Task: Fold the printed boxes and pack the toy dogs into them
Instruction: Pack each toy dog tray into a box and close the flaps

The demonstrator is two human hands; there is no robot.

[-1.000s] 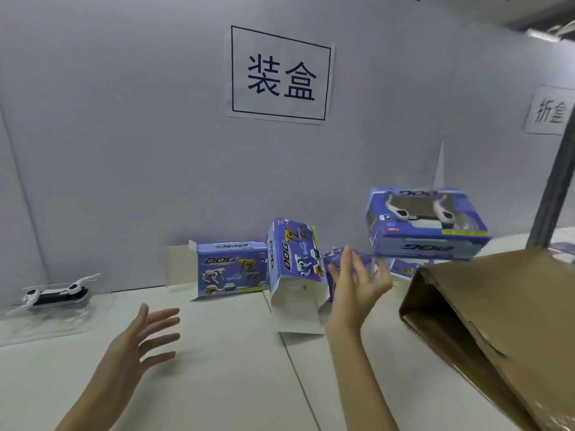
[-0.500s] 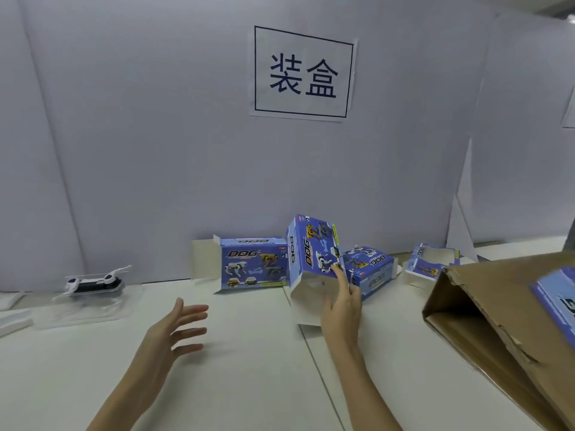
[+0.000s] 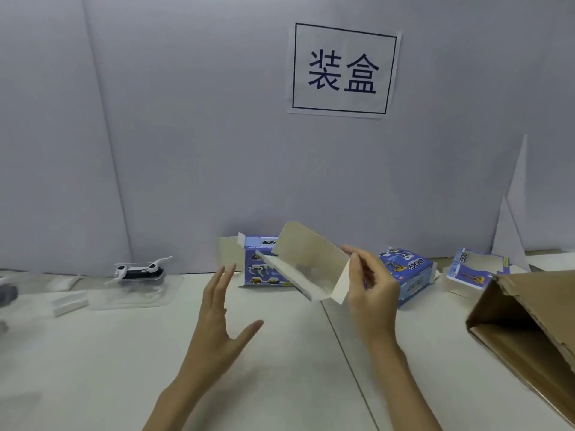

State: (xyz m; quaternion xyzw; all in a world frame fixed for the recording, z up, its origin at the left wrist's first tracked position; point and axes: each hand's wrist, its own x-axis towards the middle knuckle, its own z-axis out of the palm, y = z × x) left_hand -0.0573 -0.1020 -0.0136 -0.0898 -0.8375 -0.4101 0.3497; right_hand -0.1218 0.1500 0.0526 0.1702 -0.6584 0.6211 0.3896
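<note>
My right hand (image 3: 370, 290) grips a printed box (image 3: 311, 265) and holds it off the table, tilted so that its plain open inside faces me. My left hand (image 3: 217, 321) hovers just left of the box with its fingers straight and spread, touching nothing. Behind the held box a blue printed box (image 3: 259, 269) stands with its side flap open. Two more blue boxes lie to the right, one (image 3: 410, 275) behind my right hand and one (image 3: 473, 270) open further right. A white and black toy dog (image 3: 140, 270) sits in a clear plastic tray (image 3: 130, 293) at the left.
A large brown carton (image 3: 529, 325) lies open on its side at the right edge of the white table (image 3: 109, 368). A small white block (image 3: 70, 304) lies left of the tray. A grey partition wall with a paper sign (image 3: 342, 70) closes off the back.
My right hand has lifted the upright box off the table and tipped its open end toward me. My left hand has risen toward it. The view has swung left.
</note>
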